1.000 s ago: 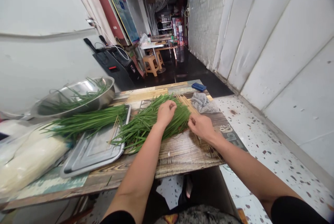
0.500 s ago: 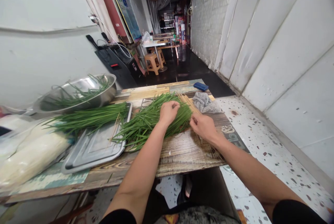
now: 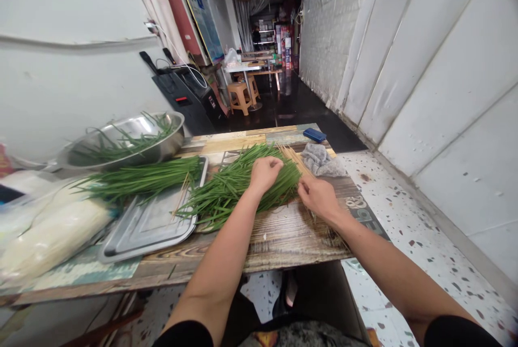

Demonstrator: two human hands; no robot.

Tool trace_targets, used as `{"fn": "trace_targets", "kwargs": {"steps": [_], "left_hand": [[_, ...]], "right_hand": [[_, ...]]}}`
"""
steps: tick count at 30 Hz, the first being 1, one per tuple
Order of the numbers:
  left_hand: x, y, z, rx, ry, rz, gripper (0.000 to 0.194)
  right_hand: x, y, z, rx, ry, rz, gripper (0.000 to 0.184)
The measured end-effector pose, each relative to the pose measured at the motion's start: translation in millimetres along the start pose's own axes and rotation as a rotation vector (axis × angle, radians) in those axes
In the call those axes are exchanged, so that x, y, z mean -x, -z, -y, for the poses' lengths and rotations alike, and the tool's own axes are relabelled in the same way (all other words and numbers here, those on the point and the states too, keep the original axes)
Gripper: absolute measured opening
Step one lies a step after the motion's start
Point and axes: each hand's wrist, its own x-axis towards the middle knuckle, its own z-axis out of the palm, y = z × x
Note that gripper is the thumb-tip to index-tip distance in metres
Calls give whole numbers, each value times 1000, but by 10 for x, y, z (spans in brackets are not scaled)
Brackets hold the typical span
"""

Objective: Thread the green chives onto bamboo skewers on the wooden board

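A loose pile of green garlic chives (image 3: 230,188) lies across the middle of the wooden table. Over its right part is my left hand (image 3: 265,174), with thumb and fingertips pinched together; whatever is between them is too small to make out. My right hand (image 3: 319,196) is closed at the right ends of the chives, beside a bunch of thin bamboo skewers (image 3: 297,158). What its curled fingers grip is hidden. A second chive bundle (image 3: 149,178) rests on the back of a metal tray (image 3: 157,236), where a few skewers (image 3: 182,193) also lie.
A steel bowl (image 3: 172,142) with loose chives stands at the back left. In front of it sits a bulging clear plastic bag (image 3: 60,233). A grey cloth (image 3: 319,159) and a small blue box (image 3: 314,135) lie near the table's far right corner.
The whole view has shifted slightly, so the scene sits a little further right. Both hands keep nearly the same place and pinched shape over the chives.
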Motion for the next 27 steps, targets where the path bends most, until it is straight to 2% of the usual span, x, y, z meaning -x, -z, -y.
{"fn": "trace_targets", "kwargs": {"steps": [9,15,19,23,27], "left_hand": [[32,51,-61,-27,-28,30,13],[20,109,-24,-26,-112,192,22],[24,140,-54,119,11,130,28],[32,148,-95,340,108,201,31],[8,151,-58,469,185,84,37]], "right_hand": [[1,5,6,16,8,40,22],[-18,-48,-31,43,-14,43,25],[-33,-48,-34,2,-10,32,28],[-44,-3,-41,-112,2,-7,29],[-57,26,-74,-198,-32,-9,28]]}}
